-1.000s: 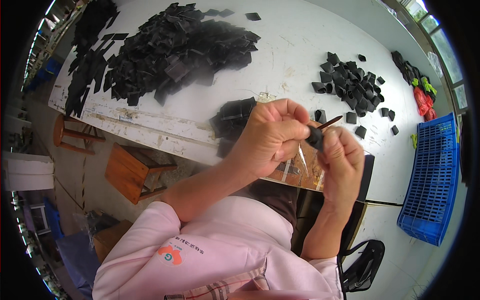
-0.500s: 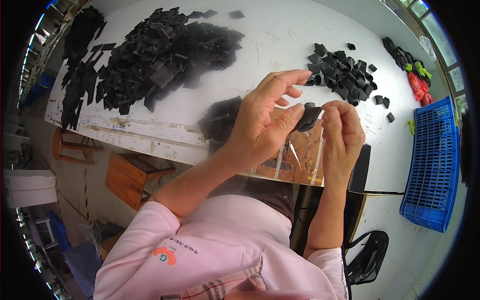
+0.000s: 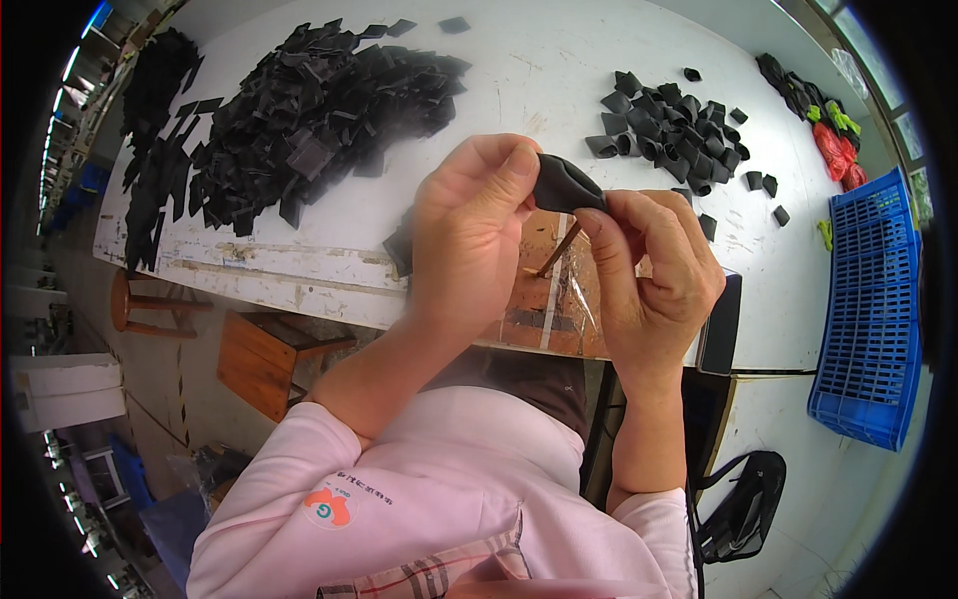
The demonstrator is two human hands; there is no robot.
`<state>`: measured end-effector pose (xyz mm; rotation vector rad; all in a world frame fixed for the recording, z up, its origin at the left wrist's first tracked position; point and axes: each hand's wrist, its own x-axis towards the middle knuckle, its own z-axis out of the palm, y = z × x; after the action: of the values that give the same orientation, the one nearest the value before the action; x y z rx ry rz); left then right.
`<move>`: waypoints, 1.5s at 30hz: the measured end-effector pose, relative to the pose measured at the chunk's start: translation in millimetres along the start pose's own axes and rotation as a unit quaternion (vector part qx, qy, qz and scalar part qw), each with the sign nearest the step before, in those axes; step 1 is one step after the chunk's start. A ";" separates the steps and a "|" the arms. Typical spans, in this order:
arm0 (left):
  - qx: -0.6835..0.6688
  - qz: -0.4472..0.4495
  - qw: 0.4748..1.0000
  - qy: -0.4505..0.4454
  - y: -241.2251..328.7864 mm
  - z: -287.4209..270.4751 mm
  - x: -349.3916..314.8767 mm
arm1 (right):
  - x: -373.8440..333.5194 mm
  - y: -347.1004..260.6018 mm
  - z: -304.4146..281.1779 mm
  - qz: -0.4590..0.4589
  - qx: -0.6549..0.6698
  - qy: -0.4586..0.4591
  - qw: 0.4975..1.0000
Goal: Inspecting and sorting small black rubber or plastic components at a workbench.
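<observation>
A small black fabric piece [image 3: 565,185], curved and folded like a short tube, is stretched between my two hands above the table. My left hand [image 3: 471,215] pinches its left end between thumb and fingers. At its lower right end, my right hand [image 3: 654,270] grips it with thumb and forefinger, the other fingers curled. Beneath them lies a brown board [image 3: 529,319] with pale strips across it. A thin brown stick [image 3: 561,248] slants over that board, partly hidden. Beside my left wrist, dark pieces [image 3: 397,245] show only at their edge.
A large heap of flat black pieces [image 3: 309,130] covers the left of the white table [image 3: 539,60]. Tube-like black pieces [image 3: 679,135] are piled at the right. A blue plastic crate [image 3: 866,309] stands at far right. Wooden stools [image 3: 261,359] stand below the left table edge.
My left hand, previously raised with fingers apart, now pinches the piece's left end. The piece has shifted left and up and is drawn out between both hands. The brown stick has come into view.
</observation>
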<state>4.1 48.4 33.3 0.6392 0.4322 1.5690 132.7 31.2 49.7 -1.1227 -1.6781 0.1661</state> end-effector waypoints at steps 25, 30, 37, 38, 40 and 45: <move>0.361 0.258 0.887 -0.126 -10.5 -10.4 12.0 | -17.7 24.2 3.7 0.033 0.032 -0.020 0.999; 0.488 0.270 0.829 -0.035 -21.9 -56.8 -2.9 | 17.5 26.9 -9.8 0.146 0.321 -0.059 0.934; 0.713 0.085 0.679 0.152 6.8 -169.4 -22.9 | -22.3 33.4 3.4 0.293 0.048 0.145 0.944; 0.743 0.116 0.648 0.120 6.2 -172.3 -22.3 | -40.3 30.6 8.3 0.258 0.049 0.080 0.962; 0.790 0.163 0.588 0.054 0.2 -169.9 -19.4 | -68.6 24.5 16.3 0.262 0.095 -0.040 0.960; 0.839 0.115 0.532 -0.015 -11.5 -167.1 -7.9 | -80.2 15.0 33.2 0.238 0.124 -0.146 0.952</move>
<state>-91.9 58.3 -103.8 2.2199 1.9621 0.8534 114.5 -6.2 -28.0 -1.3370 -1.5531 0.8628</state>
